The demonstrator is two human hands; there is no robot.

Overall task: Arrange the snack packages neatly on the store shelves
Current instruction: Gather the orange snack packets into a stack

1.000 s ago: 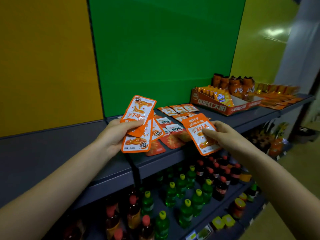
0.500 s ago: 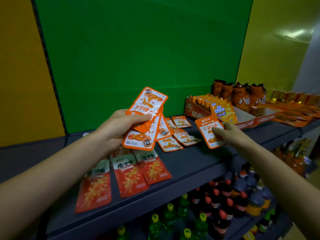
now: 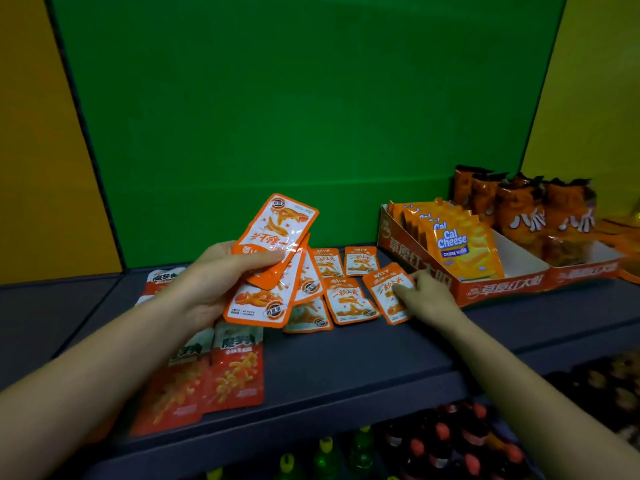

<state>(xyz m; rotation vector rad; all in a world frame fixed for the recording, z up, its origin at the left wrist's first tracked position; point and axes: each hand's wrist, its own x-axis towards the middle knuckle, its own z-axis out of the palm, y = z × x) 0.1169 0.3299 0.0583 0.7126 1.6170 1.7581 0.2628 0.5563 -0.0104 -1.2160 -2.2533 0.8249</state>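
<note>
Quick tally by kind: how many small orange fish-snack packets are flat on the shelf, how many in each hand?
Flat on shelf, untouched: 4
Under right hand, on shelf: 1
Fanned in left hand, visible: 3
Total: 8

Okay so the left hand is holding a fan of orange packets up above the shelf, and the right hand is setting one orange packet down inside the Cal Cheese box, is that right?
Not quite. The right hand is pressing its orange packet onto the grey shelf, just left of the Cal Cheese box, not inside it. The left hand does hold a fan of orange packets above the shelf. The head view shows this.
</note>
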